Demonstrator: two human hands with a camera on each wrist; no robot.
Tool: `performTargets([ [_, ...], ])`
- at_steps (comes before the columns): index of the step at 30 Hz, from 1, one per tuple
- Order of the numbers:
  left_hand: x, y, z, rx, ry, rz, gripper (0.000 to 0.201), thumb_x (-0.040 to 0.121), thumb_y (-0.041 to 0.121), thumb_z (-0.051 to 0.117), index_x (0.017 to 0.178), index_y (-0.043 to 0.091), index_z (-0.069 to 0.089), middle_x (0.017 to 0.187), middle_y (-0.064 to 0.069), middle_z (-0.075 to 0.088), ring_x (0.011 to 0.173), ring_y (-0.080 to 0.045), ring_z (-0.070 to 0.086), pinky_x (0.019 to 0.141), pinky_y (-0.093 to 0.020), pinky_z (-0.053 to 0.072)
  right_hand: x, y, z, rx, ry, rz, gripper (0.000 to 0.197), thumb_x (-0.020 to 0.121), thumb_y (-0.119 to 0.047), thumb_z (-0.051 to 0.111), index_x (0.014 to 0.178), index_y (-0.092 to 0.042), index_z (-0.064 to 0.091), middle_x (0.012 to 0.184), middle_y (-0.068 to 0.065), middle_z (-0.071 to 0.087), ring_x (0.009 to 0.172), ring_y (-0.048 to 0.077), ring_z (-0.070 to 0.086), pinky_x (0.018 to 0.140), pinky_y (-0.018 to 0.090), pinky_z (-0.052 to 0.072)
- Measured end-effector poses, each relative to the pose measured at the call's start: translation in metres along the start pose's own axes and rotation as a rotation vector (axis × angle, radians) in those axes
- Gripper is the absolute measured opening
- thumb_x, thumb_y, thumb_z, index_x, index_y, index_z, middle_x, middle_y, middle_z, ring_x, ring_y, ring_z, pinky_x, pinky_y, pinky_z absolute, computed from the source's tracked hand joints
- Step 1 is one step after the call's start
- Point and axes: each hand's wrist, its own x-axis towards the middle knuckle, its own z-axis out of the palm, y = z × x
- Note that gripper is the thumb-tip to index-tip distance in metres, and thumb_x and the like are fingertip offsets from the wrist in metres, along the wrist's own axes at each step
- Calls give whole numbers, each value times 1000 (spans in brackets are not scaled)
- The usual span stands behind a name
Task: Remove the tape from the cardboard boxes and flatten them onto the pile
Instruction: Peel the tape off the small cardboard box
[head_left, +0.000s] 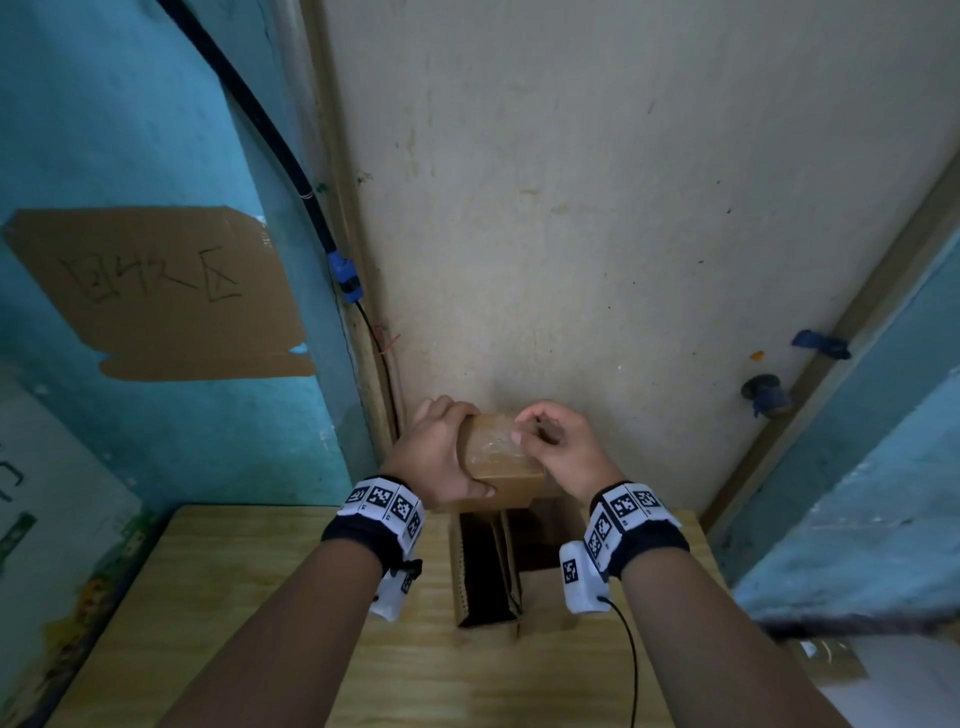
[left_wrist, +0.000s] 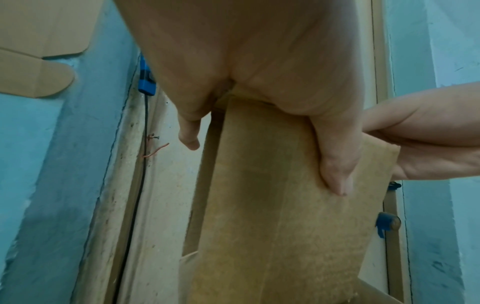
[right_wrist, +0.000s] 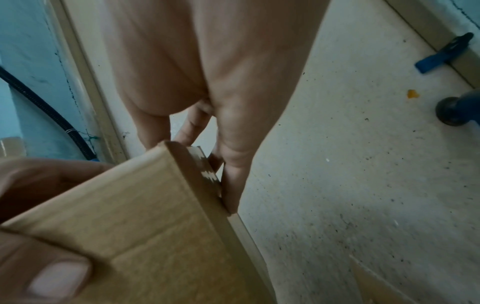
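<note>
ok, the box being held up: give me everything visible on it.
The small cardboard box is plain brown corrugated board, closed on its upper face, where clear glossy tape runs across. It is held in the air above the wooden table, tilted. The left hand grips its left side, thumb along the near edge. The right hand picks at the tape with its fingertips. Its underside is hidden.

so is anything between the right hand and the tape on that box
Nothing visible. The right hand is already at the clear tape on the top face of the cardboard box, fingertips picking at it, while the left hand grips the box's left side.
</note>
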Motion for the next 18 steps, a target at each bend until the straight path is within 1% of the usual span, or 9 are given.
performTargets([
  [2,1,1,2,4,-8,-1,102,44,64,82,132,28,47,117,10,45,114,-11,38,99,-36,45,0,2,-2,-1,5,3,2,93,-14,72,93,-14,74,100,-1,74,98,14,69,88,29,54],
  [5,-2,1,7,6,-11,-2,101,43,66,81,131,28,47,117,10,45,115,-11,38,100,-38,46,-1,6,-4,6,-2,15,15,93,-13,72,84,-24,75,93,-4,76,94,13,70,87,28,53],
  [7,-4,0,10,14,-9,1,102,44,67,81,132,28,46,118,9,45,116,-12,38,101,-38,45,-3,6,-4,1,-11,26,15,92,-13,73,83,-26,74,94,-4,76,94,13,70,88,30,55],
  [9,-5,1,11,36,-2,11,102,46,67,81,133,28,45,120,9,45,117,-13,38,102,-37,44,-6,3,-4,-31,-19,20,5,93,-16,72,90,-20,72,100,0,74,98,16,69,90,32,55],
  [10,-5,1,11,50,2,17,102,46,67,81,133,28,45,120,9,45,117,-13,38,102,-37,44,-7,2,-4,-49,-21,9,2,94,-17,71,94,-16,69,102,2,72,99,17,67,89,33,54],
  [11,-5,1,12,60,3,21,102,46,68,81,133,28,45,120,9,45,117,-13,39,102,-38,44,-8,1,-4,-52,-20,0,5,94,-18,71,96,-13,68,103,4,71,99,18,67,88,33,54],
  [13,-6,0,12,61,5,23,101,46,68,81,132,29,45,120,9,45,116,-13,39,101,-40,45,-7,0,-4,-43,-21,-8,6,95,-16,70,94,-10,70,99,6,73,99,22,68,89,34,54],
  [16,-7,-1,12,74,9,35,100,46,63,83,132,28,45,120,8,44,115,-13,38,100,-41,46,-6,1,-3,-63,-30,12,8,96,-15,68,91,-10,72,92,6,75,90,23,70,85,35,55],
  [18,-7,0,12,81,9,41,101,47,60,86,133,27,45,121,8,44,115,-13,37,100,-39,46,-6,2,-1,-94,-19,32,10,97,-16,66,89,-13,71,86,2,75,80,18,69,80,33,55],
])
